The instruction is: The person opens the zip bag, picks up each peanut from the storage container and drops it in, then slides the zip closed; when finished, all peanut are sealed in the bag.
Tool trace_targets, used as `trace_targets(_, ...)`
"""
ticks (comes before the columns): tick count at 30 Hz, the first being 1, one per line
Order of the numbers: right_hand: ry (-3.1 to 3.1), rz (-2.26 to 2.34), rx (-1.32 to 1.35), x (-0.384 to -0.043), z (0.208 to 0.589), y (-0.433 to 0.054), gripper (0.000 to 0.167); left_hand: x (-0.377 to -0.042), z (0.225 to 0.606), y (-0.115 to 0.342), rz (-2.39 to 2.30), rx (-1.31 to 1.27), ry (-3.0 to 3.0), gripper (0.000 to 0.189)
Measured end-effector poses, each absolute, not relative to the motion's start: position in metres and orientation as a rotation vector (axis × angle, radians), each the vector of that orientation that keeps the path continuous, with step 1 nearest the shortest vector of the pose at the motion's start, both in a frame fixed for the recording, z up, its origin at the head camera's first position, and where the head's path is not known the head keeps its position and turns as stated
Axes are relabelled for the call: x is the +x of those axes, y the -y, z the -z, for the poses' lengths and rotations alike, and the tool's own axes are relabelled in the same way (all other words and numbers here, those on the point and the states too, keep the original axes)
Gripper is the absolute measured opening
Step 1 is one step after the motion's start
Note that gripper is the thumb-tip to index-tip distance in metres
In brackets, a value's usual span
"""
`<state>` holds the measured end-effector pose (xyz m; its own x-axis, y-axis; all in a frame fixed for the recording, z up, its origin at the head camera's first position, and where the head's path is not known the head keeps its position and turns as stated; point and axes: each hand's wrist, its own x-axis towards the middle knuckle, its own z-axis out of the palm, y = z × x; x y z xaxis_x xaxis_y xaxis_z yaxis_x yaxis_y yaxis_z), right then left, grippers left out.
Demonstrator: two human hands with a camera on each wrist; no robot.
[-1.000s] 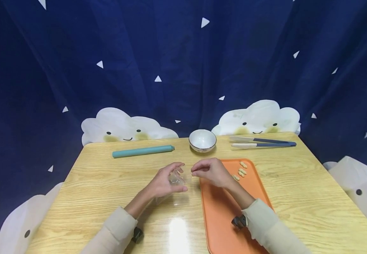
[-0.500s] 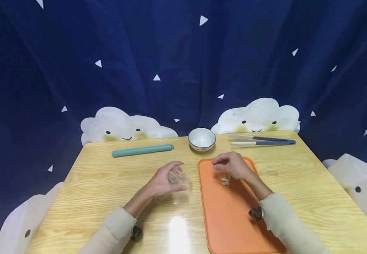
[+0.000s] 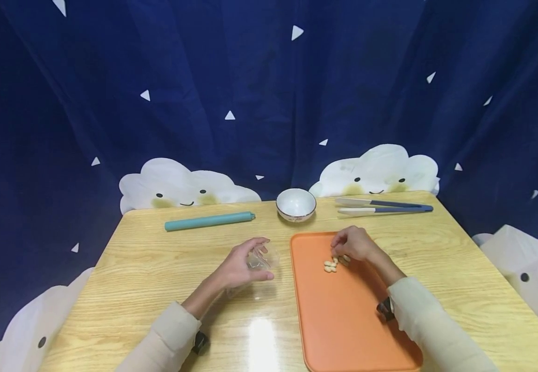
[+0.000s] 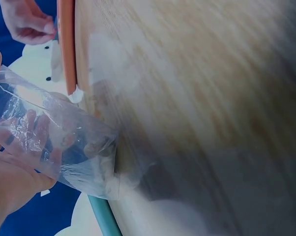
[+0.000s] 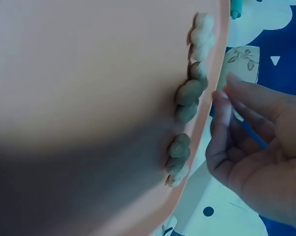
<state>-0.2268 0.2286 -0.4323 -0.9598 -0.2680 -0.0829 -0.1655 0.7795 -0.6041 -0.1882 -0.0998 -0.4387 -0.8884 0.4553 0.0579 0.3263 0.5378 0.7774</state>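
Note:
My left hand (image 3: 241, 266) holds a clear plastic bag (image 4: 84, 162) above the wooden table, thumb and curved fingers keeping its mouth spread; fingers show through the film. Small brownish lumps lie low in the bag, too blurred in the left wrist view to name surely. Several unshelled peanuts (image 3: 330, 266) lie near the far end of an orange tray (image 3: 334, 320). Over them hovers my right hand (image 3: 353, 244), fingers loosely bent. In the right wrist view its thumb and index fingertips (image 5: 220, 96) stand slightly apart, with nothing visible between them, just beyond the row of peanuts (image 5: 190, 98).
A white bowl (image 3: 296, 205) stands at the table's far edge. To its left lies a teal stick-like tube (image 3: 209, 221); to its right, blue-and-cream tongs (image 3: 396, 208). A dark blue curtain (image 3: 269, 93) hangs behind the table.
My right hand has moved right, from beside the bag's mouth to above the peanuts on the tray, its fingertips lowering toward them. The left hand and the bag have stayed in place.

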Motion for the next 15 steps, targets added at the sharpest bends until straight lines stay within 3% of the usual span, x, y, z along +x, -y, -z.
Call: trace_targets(15, -2.726, 0.816, -0.338, -0.2306, 0.4395, -0.2322, 0.006, -0.1883, 0.4366, 0.0983, -1.3, 0.681, -2.627, 0.081)
